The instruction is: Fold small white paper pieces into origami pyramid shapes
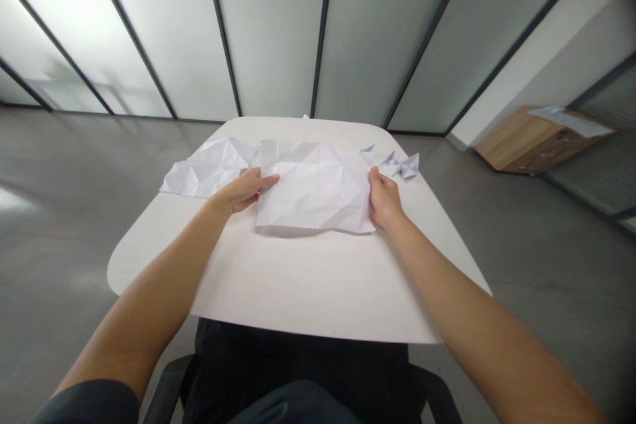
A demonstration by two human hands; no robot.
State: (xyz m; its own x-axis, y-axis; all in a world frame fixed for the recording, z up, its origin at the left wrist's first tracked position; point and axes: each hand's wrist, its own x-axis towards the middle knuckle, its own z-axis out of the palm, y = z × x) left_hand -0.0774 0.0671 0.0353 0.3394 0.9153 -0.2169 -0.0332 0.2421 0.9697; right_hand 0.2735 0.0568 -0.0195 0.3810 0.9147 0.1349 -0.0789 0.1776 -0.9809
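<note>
Nothing legible in your view: no label, brand, number or sign can be read. Your creased white paper (pixel 313 185) shows no readable print. The pale sheet (pixel 569 120) on the wooden cabinet (pixel 534 149) off right is too small and blurred to read.

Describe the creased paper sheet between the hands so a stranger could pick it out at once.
On the white rounded table, at its middle, lies a creased white paper sheet between the left hand and right hand, both at its side edges. Unlike the crumpled paper beyond the left hand and small folded pieces off to the right, only it has both hands on it.
</note>
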